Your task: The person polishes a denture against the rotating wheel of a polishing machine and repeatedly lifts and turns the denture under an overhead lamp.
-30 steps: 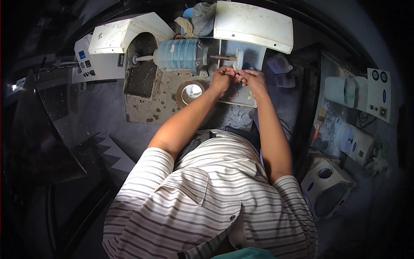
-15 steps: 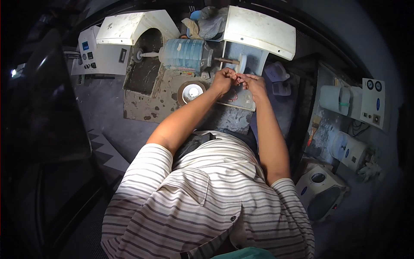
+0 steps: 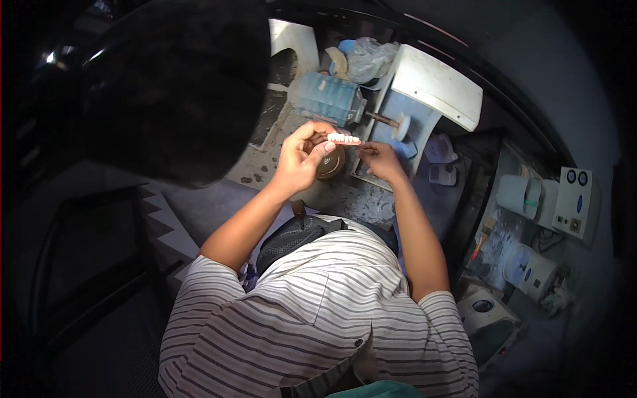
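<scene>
A denture with white teeth on a pink base is held up in front of the bench. My left hand grips its left end between thumb and fingers. At its right end are the fingertips of my right hand, bent and close together on it. Behind the hands, a white polishing wheel sits on a brown spindle in a blue-lined tray under a white hood. A brown round container stands below the denture, partly hidden by my left hand.
A large dark rounded object blocks the upper left. On the bench lie a blue water bottle and a clear plastic bag. At right stand a white gauge unit, a brush and small machines.
The view has swung, so the bench appears farther right and the dark object covers its left end. My hands have come away from the wheel, and the denture now shows plainly between them.
</scene>
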The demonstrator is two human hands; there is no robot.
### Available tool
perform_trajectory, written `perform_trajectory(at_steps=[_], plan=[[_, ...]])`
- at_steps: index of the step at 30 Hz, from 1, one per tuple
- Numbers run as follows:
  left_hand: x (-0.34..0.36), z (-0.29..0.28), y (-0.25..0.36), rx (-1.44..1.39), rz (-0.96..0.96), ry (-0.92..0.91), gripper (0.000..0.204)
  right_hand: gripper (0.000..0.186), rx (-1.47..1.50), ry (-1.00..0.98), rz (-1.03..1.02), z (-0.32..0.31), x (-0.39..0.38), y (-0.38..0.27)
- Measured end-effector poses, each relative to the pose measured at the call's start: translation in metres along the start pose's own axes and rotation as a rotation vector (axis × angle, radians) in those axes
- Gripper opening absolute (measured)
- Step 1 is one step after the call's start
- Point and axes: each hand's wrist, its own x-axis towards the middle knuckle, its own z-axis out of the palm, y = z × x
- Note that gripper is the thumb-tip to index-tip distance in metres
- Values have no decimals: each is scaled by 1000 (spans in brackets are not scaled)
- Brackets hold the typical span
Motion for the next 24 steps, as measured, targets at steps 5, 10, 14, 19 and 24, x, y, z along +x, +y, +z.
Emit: perform_trajectory(at_steps=[5,10,14,19,24], plan=[[-21,-2,36,-173,167,43,15,48,-324,32,-125,29,24,9],[-43,-13,57,-81,221,118,17,39,-457,62,-142,45,11,-29],[-46,-14,67,76,268,134,18,31,-607,127,-340,28,39,-5],[-56,-25,73,201,295,156,17,43,-963,-37,-489,28,36,-28],[-61,-23,78,65,242,171,17,51,-1161,-99,-590,28,47,-30]])
